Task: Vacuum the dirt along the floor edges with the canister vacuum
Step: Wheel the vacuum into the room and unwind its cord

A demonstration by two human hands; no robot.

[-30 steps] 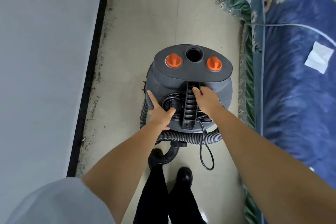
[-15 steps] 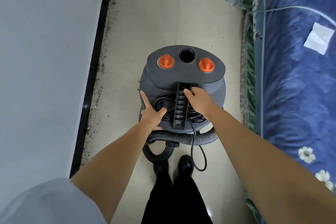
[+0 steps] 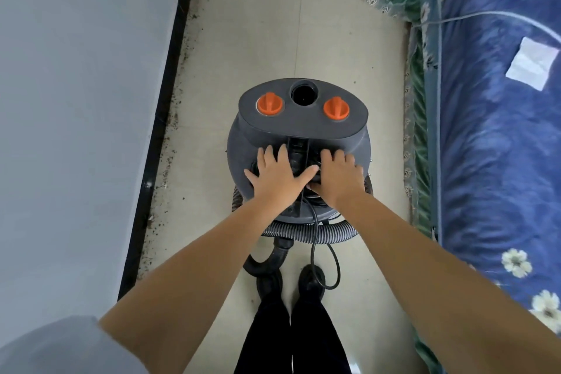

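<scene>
The floor (image 3: 334,24) is pale, glossy tile, a narrow strip of it running between a grey wall (image 3: 76,100) on the left and a bed on the right. A black skirting board (image 3: 165,100) lines the foot of the wall, and dark specks of dirt (image 3: 170,143) lie scattered along the tile right beside it, thickest close to the edge. The bed carries a blue floral quilt (image 3: 491,146) with a green, lace-trimmed cover (image 3: 420,136) hanging down its side, and a white square of paper (image 3: 532,64) rests on the quilt. The canister vacuum (image 3: 299,133) stands in the middle of the strip, well apart from the dirty edge, just in front of the person's black shoes (image 3: 309,282). Its grey top has two orange knobs (image 3: 268,104) either side of an open round port (image 3: 304,94); whether anything is inside the port cannot be told. A ribbed hose (image 3: 309,235) curls round its near side and a black cord (image 3: 329,264) loops down to the floor. Both hands lie on the canister's top either side of the ribbed handle: the left hand (image 3: 277,174) is flat with fingers spread, pressing down; the right hand (image 3: 338,176) rests with fingers loosely extended, and what its thumb does underneath is hidden.
</scene>
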